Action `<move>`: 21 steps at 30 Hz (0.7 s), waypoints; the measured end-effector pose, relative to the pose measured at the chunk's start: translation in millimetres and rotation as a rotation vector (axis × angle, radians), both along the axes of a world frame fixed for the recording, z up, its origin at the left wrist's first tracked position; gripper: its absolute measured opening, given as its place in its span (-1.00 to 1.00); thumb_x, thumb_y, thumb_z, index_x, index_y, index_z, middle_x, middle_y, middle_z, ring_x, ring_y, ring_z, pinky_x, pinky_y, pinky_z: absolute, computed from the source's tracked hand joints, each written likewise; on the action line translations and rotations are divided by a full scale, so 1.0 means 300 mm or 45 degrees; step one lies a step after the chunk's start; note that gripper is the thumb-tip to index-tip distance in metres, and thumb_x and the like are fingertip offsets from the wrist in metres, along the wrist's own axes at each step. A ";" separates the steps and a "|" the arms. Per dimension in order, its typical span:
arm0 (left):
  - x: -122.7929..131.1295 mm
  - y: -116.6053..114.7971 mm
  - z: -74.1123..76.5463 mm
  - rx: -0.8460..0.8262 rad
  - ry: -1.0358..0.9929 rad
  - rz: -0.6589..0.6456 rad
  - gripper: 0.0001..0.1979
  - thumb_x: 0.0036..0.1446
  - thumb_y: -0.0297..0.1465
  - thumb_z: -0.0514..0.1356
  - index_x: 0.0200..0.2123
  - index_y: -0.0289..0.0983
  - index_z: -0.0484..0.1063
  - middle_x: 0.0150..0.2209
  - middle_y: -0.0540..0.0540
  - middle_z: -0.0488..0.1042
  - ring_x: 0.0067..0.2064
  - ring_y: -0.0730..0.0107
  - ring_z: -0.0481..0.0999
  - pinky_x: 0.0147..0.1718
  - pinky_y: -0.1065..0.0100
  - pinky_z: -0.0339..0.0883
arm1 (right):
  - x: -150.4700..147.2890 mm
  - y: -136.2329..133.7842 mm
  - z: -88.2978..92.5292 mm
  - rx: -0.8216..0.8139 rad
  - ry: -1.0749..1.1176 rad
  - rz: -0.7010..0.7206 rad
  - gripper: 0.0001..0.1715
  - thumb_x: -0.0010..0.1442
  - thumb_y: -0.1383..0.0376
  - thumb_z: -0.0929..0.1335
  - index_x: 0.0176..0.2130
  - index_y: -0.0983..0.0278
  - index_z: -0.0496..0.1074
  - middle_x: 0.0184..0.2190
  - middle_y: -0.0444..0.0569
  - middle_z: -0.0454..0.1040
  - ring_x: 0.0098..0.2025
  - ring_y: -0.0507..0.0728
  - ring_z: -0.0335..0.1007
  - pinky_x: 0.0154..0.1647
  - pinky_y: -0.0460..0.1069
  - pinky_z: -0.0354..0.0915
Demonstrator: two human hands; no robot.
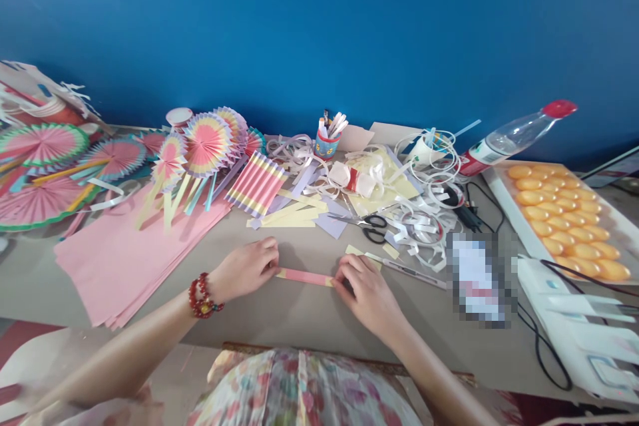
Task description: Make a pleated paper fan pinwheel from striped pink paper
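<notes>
A narrow folded strip of pink paper (305, 277) with yellow ends lies between my two hands, low over the table. My left hand (245, 269) has its fingers closed on the strip's left end; red bead bracelets (202, 295) circle that wrist. At the right end, my right hand (367, 293) pinches the strip between thumb and fingers. Just beyond the hands is an accordion-pleated pink and yellow paper (257, 185). Black-handled scissors (373, 226) rest behind my right hand, and a white and grey pen-like tool (407, 270) lies to its right.
Pink sheets (124, 259) and several paper fans (204, 143) cover the left side. A pen cup (327, 144) stands at the back amid paper scraps and curled white strips (419, 233). On the right are a tilted plastic bottle (514, 136), an orange-topped tray (619, 203) and a white device (564, 333).
</notes>
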State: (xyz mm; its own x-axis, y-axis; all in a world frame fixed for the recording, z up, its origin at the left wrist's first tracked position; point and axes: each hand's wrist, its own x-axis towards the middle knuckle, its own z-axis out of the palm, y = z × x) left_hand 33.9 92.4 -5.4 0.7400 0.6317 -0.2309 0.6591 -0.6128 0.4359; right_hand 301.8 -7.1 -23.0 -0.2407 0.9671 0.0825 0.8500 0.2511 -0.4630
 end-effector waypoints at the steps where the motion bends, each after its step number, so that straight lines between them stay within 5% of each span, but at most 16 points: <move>1: 0.000 -0.001 0.000 0.005 -0.002 0.000 -0.75 0.31 -0.30 0.05 -0.40 -0.25 0.36 -0.25 -0.04 0.37 -0.36 0.39 0.42 -0.34 0.35 0.22 | 0.000 -0.001 -0.001 0.006 0.000 0.000 -0.83 0.29 0.36 0.31 -0.38 0.21 0.34 -0.26 -0.02 0.41 -0.17 0.19 0.34 -0.13 0.07 0.28; 21: -0.003 -0.029 0.002 0.073 0.006 0.092 -0.85 0.32 -0.34 0.04 -0.33 -0.21 0.23 -0.23 -0.03 0.34 -0.30 0.34 0.42 -0.36 0.33 0.19 | 0.001 -0.035 -0.045 0.056 0.149 -0.120 -0.84 0.36 0.26 0.26 -0.31 0.20 0.30 -0.25 -0.03 0.41 -0.19 0.17 0.34 -0.11 0.07 0.25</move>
